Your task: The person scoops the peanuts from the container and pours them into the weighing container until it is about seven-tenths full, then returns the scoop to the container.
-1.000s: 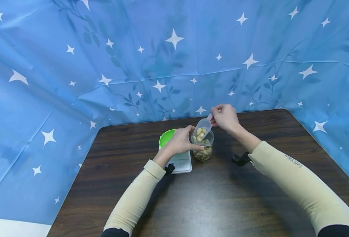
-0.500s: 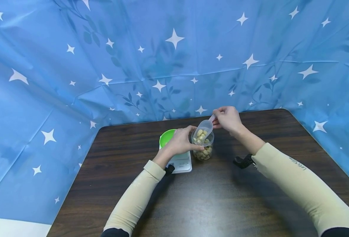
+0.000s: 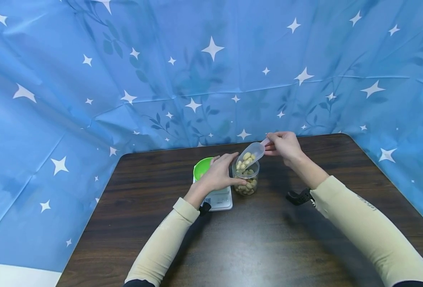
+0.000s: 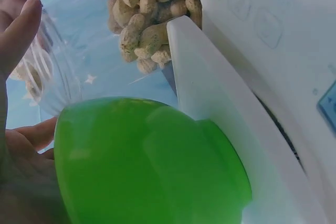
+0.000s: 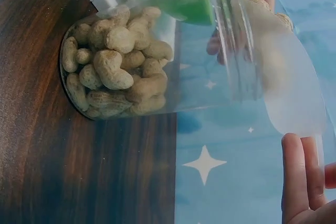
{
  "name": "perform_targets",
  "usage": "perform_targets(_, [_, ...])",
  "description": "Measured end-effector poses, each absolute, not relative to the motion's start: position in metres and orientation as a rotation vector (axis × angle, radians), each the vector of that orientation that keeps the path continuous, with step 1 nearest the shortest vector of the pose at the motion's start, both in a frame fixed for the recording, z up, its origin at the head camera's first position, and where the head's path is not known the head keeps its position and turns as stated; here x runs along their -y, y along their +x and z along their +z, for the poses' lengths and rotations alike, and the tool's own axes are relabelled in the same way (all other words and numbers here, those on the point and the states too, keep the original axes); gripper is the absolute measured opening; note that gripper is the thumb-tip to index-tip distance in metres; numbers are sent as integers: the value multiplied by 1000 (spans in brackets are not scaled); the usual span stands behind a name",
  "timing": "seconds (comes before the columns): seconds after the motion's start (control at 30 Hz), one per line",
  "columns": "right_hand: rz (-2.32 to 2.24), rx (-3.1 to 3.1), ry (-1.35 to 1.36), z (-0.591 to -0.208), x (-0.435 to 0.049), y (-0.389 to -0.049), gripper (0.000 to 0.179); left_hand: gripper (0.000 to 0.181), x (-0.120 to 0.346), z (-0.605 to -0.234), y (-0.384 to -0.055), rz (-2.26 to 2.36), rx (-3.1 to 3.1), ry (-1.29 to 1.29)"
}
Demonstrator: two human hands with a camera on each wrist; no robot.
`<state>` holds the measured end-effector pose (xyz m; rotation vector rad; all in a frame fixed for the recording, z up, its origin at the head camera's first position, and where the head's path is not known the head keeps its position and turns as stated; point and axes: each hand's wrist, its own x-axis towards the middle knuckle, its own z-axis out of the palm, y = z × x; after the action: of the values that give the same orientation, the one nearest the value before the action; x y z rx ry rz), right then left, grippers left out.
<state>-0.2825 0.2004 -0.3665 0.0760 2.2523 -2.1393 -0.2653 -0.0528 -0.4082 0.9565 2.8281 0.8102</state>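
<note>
My right hand (image 3: 287,146) pinches the handle of a translucent plastic scoop (image 3: 257,149), tilted with its mouth down at the jar's rim. Several peanuts (image 3: 246,158) in their shells lie in the scoop. The clear jar (image 3: 252,177) stands upright on the table, and in the right wrist view peanuts (image 5: 113,72) fill its lower part. My left hand (image 3: 218,173) holds the jar near its rim, thumb in front and fingers behind. Beside that hand, a green bowl (image 4: 142,161) sits on a white kitchen scale (image 4: 210,77), partly hidden by the hand in the head view.
Dark wood-grain table (image 3: 254,243) lies under everything. A blue curtain (image 3: 211,79) with white stars hangs just behind its back edge. The scale stands close to the jar's left side.
My right hand has drawn the scoop of peanuts up and to the right, its mouth still over the jar. The left hand has barely shifted on the jar.
</note>
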Motion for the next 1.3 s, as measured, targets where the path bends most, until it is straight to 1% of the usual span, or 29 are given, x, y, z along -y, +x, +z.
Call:
perform_targets(0.1, [-2177, -2220, 92, -364, -203, -283, 37, 102, 58, -407, -263, 838, -2834, 935])
perform_targets(0.23, [-2233, -2191, 95, -360, -203, -286, 34, 98, 70, -404, -263, 869, -2864, 916])
perform_targets(0.43, [-2281, -2136, 82, -358, -192, -293, 31, 94, 92, -402, -263, 888, -2903, 837])
perform_targets(0.57, [-2294, -2135, 97, -357, -182, -297, 31, 94, 105, -401, -264, 876, -2898, 765])
perform_targets(0.97, [-2238, -2236, 57, -355, -148, -303, 37, 113, 135, -401, -261, 834, -2834, 641])
perform_targets(1.17, [-2207, -2293, 44, -358, -133, -305, 38, 120, 142, -405, -262, 805, -2796, 608])
perform_targets(1.3, [-2173, -2383, 16, -360, -123, -305, 35, 122, 144, -406, -262, 810, -2772, 571])
